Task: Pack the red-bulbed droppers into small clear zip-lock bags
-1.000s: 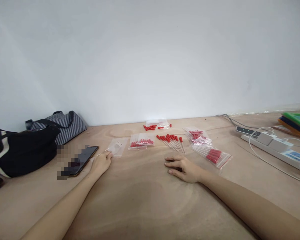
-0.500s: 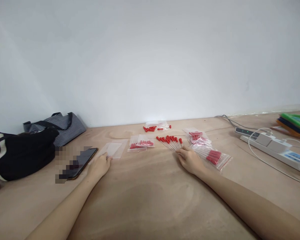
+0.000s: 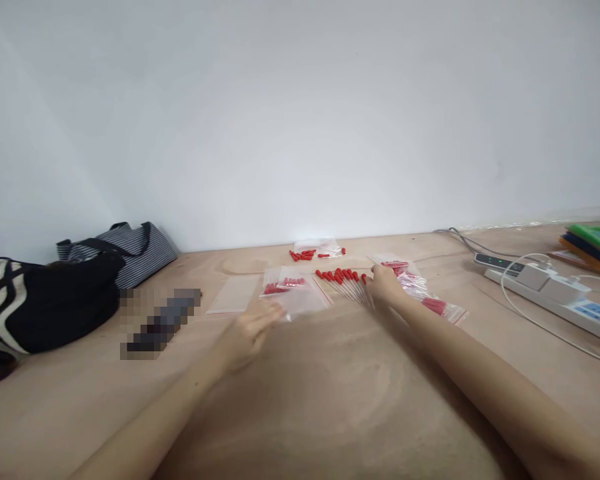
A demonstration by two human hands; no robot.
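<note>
The left hand (image 3: 253, 330) has its grip pinched shut on the near edge of a thin clear bag (image 3: 307, 300), a flat, shiny one with a red line down its side. The right hand (image 3: 386, 285) is at the right end of a fan of thin sticks (image 3: 349, 287) with round red tops; its fingers are bent, but I can't tell if its grip has hold of one. Just beyond the left grip, small see-through bags (image 3: 273, 288) have red-topped sticks in them. Left of that grip lies a smooth, flat bag (image 3: 234, 295) on the wooden desk (image 3: 300, 400). Right of the right grip, shiny, crinkly bags (image 3: 433, 305) have more red-topped sticks inside. Farther past both grips are little red pieces (image 3: 303, 255) by another clear bag.
</note>
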